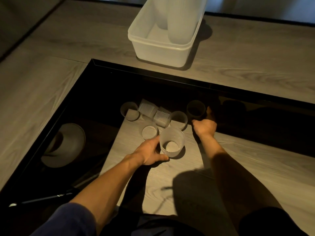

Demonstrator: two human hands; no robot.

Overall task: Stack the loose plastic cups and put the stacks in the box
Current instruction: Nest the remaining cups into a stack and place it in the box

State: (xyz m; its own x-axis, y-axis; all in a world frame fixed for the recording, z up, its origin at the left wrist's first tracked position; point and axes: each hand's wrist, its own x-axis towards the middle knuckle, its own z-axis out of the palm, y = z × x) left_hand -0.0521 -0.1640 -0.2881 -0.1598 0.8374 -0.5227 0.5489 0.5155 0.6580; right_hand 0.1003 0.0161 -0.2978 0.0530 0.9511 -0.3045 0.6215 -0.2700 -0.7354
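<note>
The held cup (172, 143) stands well short of the box (160, 53), gripped by the left hand (150, 150). The right hand (204, 127) curls round a dark cup (196, 109). A tall stack (179, 23) already rests inside the box, while about five loose cups (162, 116) are still to be stacked.

Left hand (150, 150) grips an upright ribbed plastic cup (172, 143); right hand (204, 127) grasps a shadowed cup (196, 109) at 1 o'clock, white box (158, 51) at 12.

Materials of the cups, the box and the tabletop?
The cups: frosted translucent plastic, ribbed walls; floor shows through. The box: milky semi-gloss plastic, likely, with moulded rim. The tabletop: seemingly dark glass in a black frame; floor visible through it.
</note>
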